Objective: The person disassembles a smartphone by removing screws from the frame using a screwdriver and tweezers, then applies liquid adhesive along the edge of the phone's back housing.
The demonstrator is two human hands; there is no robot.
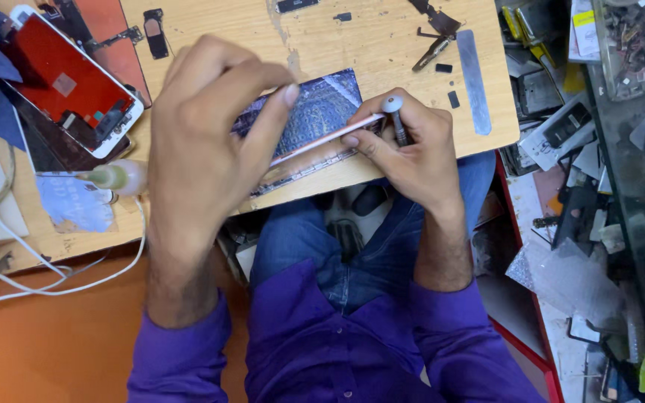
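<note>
1. Left hand (203, 149): curled over the far end of a phone body (322, 142), forefinger stretched along its upper edge, fingers closed on it. The clamp looks meant to keep the piece steady on its side.
2. Phone body: a slim pale-pink frame, tilted up on its long edge at the near rim of the wooden bench (382, 45), between the two hands. It stands over a blue patterned mat (322, 104), probably laid there as a working pad.
3. Right hand (412, 157): closed round a small screwdriver (396, 119) with a round grey cap, held upright. Its thumb presses the near end of the frame, likely as a brace. The tip is hidden, so where it bites I cannot tell.
4. Detached screen (76, 82): white-bordered, red-backed, lying at the bench's left, well apart from the hands.
5. Small squeeze bottle (117, 177): on its side just beside the left wrist.
6. White cable (54, 276): trailing off the left edge.
7. Flat metal strip (473, 82) and tweezers (433, 51): at the bench's far right, within reach.
8. Loose dark parts: scattered along the far edge.
</note>
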